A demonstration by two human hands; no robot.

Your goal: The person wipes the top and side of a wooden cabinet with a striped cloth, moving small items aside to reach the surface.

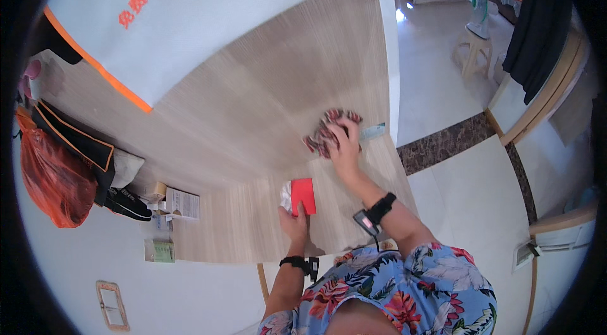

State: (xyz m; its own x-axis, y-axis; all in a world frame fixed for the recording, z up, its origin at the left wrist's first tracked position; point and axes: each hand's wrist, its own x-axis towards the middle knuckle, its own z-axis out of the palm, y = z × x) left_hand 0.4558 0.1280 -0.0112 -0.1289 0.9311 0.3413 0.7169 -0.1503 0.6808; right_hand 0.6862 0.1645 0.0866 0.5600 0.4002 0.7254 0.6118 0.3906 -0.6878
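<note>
My right hand point(344, 144) is closed around a dark red and white patterned cloth point(321, 137). It presses the bunched cloth against the wood-grain panel point(272, 82), close to the panel's right end. Lower and to the left, my left hand point(294, 225) grips a flat red packet point(303, 187), with the thumb on its face. A crumpled whitish piece point(286, 194) shows along the packet's left side; its kind I cannot make out. Beneath both hands lies a wood-grain surface point(240, 227).
A teal and white strip point(373, 131) lies beside the cloth. A white sheet with orange edging point(190, 12) hangs across the top. To the left are an orange-red plastic bag point(57, 177), a black shoe point(129, 203) and a white box point(183, 203). Right, a fan point(479, 12) stands on a stool point(473, 53).
</note>
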